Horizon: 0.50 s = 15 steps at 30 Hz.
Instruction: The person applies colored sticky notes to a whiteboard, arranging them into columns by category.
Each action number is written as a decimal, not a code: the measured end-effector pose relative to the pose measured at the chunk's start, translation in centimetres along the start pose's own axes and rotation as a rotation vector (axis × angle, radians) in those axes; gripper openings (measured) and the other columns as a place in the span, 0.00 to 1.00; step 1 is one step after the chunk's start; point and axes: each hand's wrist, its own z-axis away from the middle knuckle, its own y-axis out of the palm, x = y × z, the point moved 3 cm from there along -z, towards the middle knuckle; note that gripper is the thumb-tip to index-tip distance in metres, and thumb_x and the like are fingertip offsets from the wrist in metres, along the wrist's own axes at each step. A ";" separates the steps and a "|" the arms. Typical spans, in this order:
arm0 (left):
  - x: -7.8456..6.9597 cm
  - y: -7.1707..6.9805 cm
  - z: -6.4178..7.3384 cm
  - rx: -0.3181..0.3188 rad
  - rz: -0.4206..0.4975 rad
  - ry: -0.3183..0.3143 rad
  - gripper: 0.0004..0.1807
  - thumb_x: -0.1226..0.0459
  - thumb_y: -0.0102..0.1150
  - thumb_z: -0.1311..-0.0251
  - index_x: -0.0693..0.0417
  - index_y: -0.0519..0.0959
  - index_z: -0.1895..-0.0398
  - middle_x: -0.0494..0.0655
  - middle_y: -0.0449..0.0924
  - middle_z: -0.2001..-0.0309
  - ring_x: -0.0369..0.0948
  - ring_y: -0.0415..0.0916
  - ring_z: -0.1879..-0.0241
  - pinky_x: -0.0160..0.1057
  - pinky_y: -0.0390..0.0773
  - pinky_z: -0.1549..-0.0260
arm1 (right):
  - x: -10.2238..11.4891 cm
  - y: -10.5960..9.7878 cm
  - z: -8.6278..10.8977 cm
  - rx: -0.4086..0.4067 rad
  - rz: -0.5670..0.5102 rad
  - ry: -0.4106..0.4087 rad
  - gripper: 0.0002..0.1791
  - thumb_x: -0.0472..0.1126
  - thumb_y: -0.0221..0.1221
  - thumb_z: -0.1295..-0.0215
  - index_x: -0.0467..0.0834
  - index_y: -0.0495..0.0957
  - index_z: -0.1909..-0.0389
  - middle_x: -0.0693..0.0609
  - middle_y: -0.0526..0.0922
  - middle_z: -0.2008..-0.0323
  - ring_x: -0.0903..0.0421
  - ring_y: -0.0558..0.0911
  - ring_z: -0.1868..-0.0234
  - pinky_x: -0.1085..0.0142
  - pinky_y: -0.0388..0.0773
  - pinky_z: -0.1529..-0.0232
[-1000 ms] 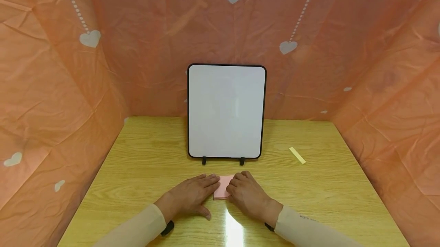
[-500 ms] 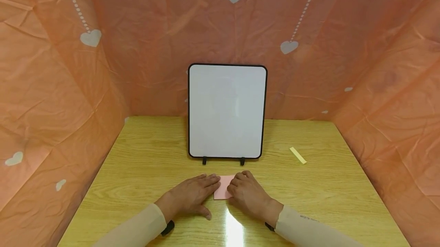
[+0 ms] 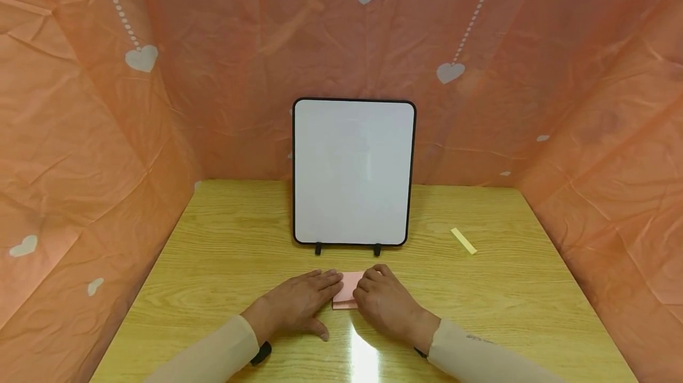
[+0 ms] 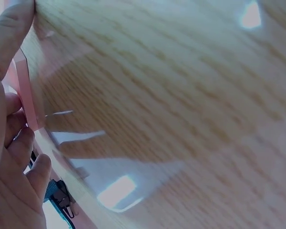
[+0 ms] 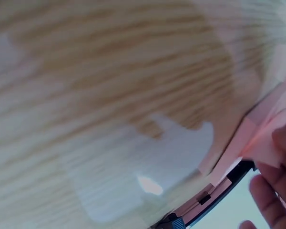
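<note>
A pink pad of sticky notes point(image 3: 345, 305) lies on the wooden table, in front of the whiteboard. Its top sheet point(image 3: 348, 287) is raised along the near edge, showing a strip of the pad beneath. My left hand point(image 3: 296, 305) rests on the pad's left side with fingers extended and the thumb out to the side. On the right, my right hand point(image 3: 388, 303) has curled fingers and pinches the top sheet near its corner. The right wrist view shows the lifted sheet point(image 5: 265, 148) between thumb and fingers, apart from the pad point(image 5: 233, 143).
A whiteboard point(image 3: 353, 172) with a black frame stands upright on two small black feet behind the hands. To its right, a narrow yellow paper strip point(image 3: 463, 241) lies on the table point(image 3: 229, 223). Orange cloth point(image 3: 224, 74) with white hearts hangs around three sides.
The near edge of the top sheet has come up from the pad at the right hand. Both hands stay almost in place, the left still resting on the pad.
</note>
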 end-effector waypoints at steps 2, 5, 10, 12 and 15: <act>0.0 0.0 0.0 0.001 -0.008 -0.001 0.57 0.27 0.53 0.39 0.55 0.61 0.17 0.49 0.56 0.16 0.45 0.54 0.17 0.47 0.61 0.20 | 0.1 0.1 -0.1 -0.010 0.035 -0.020 0.04 0.45 0.67 0.31 0.52 0.84 0.66 0.59 0.87 0.62 0.56 0.82 0.53 0.55 0.79 0.40; 0.0 0.0 0.0 0.005 -0.014 -0.013 0.57 0.27 0.54 0.40 0.54 0.61 0.17 0.48 0.55 0.16 0.44 0.54 0.17 0.47 0.61 0.20 | 0.4 0.2 -0.2 0.000 0.066 -0.046 0.04 0.44 0.67 0.29 0.52 0.81 0.64 0.59 0.84 0.62 0.56 0.80 0.53 0.57 0.78 0.40; 0.0 0.0 -0.1 0.007 -0.013 -0.021 0.57 0.26 0.54 0.40 0.53 0.60 0.17 0.47 0.55 0.16 0.44 0.54 0.17 0.46 0.61 0.20 | 0.6 0.4 -0.2 0.000 0.108 -0.071 0.05 0.43 0.66 0.28 0.50 0.80 0.63 0.57 0.82 0.61 0.56 0.78 0.53 0.60 0.77 0.40; 0.0 0.0 -0.1 0.005 -0.006 -0.019 0.57 0.26 0.53 0.40 0.53 0.60 0.16 0.47 0.55 0.16 0.44 0.54 0.17 0.45 0.61 0.20 | 0.6 0.5 -0.2 -0.012 0.119 -0.068 0.04 0.43 0.66 0.29 0.50 0.80 0.63 0.57 0.82 0.62 0.55 0.77 0.54 0.60 0.77 0.41; 0.0 0.0 -0.1 0.003 0.013 -0.020 0.57 0.27 0.54 0.40 0.53 0.60 0.16 0.47 0.55 0.16 0.44 0.54 0.17 0.45 0.60 0.19 | 0.6 0.6 -0.2 -0.032 0.116 -0.055 0.04 0.42 0.67 0.30 0.49 0.81 0.64 0.56 0.83 0.62 0.55 0.77 0.54 0.60 0.78 0.43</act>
